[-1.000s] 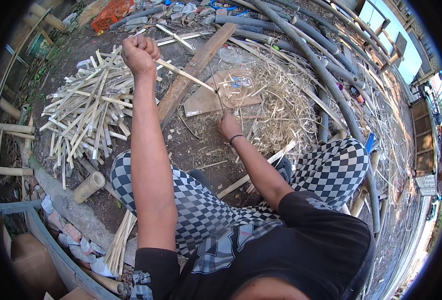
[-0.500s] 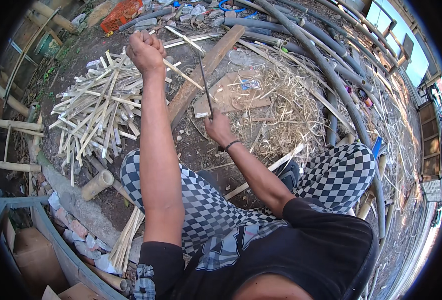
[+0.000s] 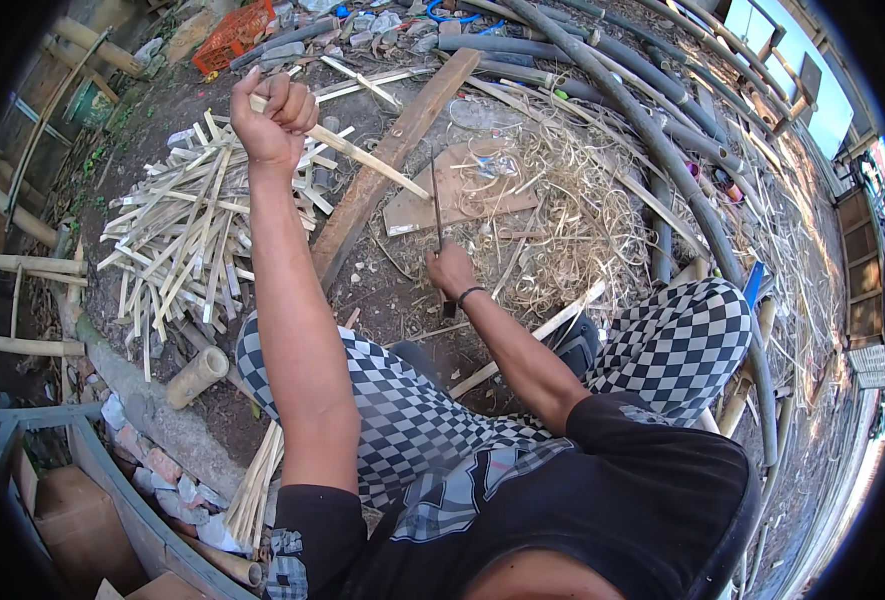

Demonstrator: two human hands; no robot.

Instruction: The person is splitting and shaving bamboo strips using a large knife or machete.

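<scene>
My left hand (image 3: 274,118) is closed around a pale bamboo strip (image 3: 370,160), which slants down to the right over a wooden beam (image 3: 394,150). In my right hand (image 3: 450,268) is the handle of a long, thin-bladed knife (image 3: 436,195), its blade pointing away from me. The strip's far end is at the blade; whether they touch I cannot tell. Beneath them lies a flat brown board (image 3: 407,212) with curled bamboo shavings (image 3: 582,210) on and beside it. A heap of cut bamboo strips (image 3: 187,225) spreads on the ground left of the beam.
Long dark poles (image 3: 652,110) run across the far right. An orange crate (image 3: 234,38) stands at the far left. Near my left knee are a short bamboo piece (image 3: 198,378) and a bundle of strips (image 3: 254,490). A cardboard box (image 3: 82,520) sits at lower left.
My left hand has moved slightly left and turned, showing more of the strip. My right hand has shifted right and a little nearer; the knife blade now points more straight ahead.
</scene>
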